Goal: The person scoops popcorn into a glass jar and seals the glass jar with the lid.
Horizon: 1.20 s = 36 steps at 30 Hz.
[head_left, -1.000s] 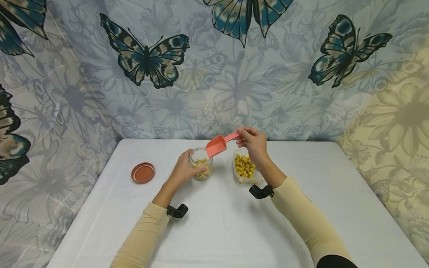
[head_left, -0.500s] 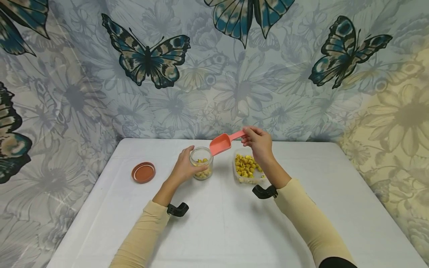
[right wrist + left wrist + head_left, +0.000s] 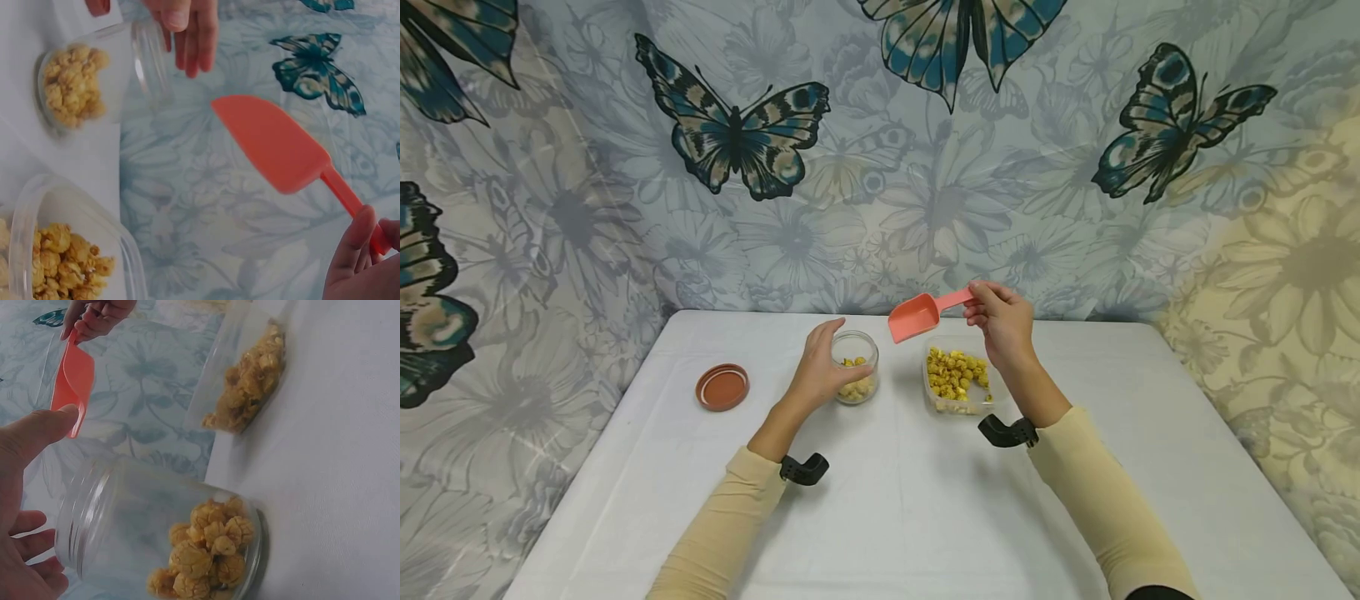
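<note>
A clear glass jar (image 3: 855,335) with popcorn (image 3: 200,550) at its bottom stands upright on the table. My left hand (image 3: 820,371) is spread beside it near the rim, and in the left wrist view the thumb is clear of the glass. My right hand (image 3: 1009,329) pinches the handle of a coral plastic scoop (image 3: 914,317), raised above the table between the jar and a clear plastic container (image 3: 938,405). No popcorn shows in the scoop's bowl. Yellow popcorn (image 3: 955,373) lies in the container, with a bare patch of its floor at the right.
A reddish-brown round lid (image 3: 722,387) lies on the white-covered table (image 3: 880,517), left of the jar. Behind the table hangs a butterfly-patterned cloth (image 3: 925,200).
My right hand has drawn the scoop rightward, away from the jar's mouth and over toward the container. My left hand's fingers have loosened from the jar and spread.
</note>
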### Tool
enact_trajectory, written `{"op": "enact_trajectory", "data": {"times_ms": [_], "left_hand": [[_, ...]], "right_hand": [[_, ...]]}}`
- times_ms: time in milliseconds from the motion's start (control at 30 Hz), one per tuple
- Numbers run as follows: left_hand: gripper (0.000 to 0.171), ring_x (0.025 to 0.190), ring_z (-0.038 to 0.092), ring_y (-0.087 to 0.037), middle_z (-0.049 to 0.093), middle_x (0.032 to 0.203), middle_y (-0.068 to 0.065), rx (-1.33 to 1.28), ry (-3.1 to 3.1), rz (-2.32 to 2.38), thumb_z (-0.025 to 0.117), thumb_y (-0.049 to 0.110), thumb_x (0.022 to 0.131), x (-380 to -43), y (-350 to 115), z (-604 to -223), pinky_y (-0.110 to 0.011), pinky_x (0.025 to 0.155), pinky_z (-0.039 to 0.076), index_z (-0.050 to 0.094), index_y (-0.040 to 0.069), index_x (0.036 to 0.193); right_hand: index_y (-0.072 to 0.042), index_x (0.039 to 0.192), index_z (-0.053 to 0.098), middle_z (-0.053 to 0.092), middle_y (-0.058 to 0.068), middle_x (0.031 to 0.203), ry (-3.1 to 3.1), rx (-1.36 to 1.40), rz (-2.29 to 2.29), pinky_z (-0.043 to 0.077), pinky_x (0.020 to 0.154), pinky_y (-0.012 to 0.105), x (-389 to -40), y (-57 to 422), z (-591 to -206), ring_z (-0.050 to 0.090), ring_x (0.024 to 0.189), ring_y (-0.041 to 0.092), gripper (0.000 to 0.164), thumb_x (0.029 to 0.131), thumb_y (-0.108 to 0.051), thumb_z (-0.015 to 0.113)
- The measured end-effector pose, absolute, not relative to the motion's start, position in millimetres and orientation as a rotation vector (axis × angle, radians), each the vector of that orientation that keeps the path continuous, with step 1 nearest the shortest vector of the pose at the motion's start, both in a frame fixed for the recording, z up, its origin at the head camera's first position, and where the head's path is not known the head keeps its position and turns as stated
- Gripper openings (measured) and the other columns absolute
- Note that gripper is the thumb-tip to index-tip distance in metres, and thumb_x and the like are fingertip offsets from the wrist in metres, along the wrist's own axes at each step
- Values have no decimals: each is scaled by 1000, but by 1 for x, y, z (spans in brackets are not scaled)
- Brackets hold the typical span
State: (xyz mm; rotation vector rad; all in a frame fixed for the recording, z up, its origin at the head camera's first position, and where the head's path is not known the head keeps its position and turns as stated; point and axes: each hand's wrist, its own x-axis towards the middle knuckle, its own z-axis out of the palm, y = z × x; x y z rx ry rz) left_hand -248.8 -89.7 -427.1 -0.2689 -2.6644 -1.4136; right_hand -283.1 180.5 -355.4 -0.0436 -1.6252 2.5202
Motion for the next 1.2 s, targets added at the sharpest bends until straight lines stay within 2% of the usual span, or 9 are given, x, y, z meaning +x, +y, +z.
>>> {"op": "enact_trajectory", "data": {"times_ms": [333, 500, 633, 833, 1000, 1200], "left_hand": [[89, 145, 27, -30, 33, 153, -13, -354, -2588, -1412, 83, 33, 75, -246, -77, -425, -53, 118, 29, 38, 7, 147], [89, 145, 28, -30, 34, 152, -12, -390, -2584, -1402, 83, 35, 75, -245, -70, -423, -53, 117, 30, 38, 8, 147], [88, 144, 29, -30, 35, 152, -12, -431, -2568, -1395, 83, 34, 76, -245, -64, -423, -54, 116, 32, 38, 8, 147], [83, 141, 32, -33, 38, 149, -15, -521, -2491, -1393, 83, 29, 76, -242, -54, -422, -56, 114, 33, 42, 5, 144], [81, 140, 35, -33, 39, 147, -16, -566, -2486, -1365, 82, 30, 78, -239, -44, -422, -53, 113, 36, 42, 4, 143], [80, 142, 34, -33, 41, 148, -16, -599, -2493, -1335, 82, 30, 78, -236, -36, -425, -52, 114, 35, 43, 5, 143]], "right_hand": [[-6, 91, 70, 68, 3, 65, -1572, -74, 2514, 52, 48, 17, -280, 199, -350, 59, 49, 11, 7, 91, -12, 68], [-1, 94, 69, 67, 3, 63, -1555, -116, 2470, 52, 47, 17, -279, 205, -351, 59, 47, 11, 12, 90, -12, 69], [-2, 93, 71, 67, 3, 62, -1556, -147, 2449, 52, 46, 18, -278, 210, -352, 59, 47, 10, 13, 88, -14, 72], [-5, 91, 71, 67, 3, 62, -1542, -196, 2454, 51, 46, 18, -276, 220, -354, 59, 47, 11, 8, 89, -13, 70], [-4, 92, 70, 67, 4, 62, -1518, -235, 2442, 51, 45, 18, -276, 228, -356, 58, 46, 11, 12, 87, -14, 73], [-6, 89, 72, 66, 3, 62, -1549, -277, 2390, 50, 44, 18, -276, 234, -360, 56, 45, 11, 7, 89, -12, 70]]}}
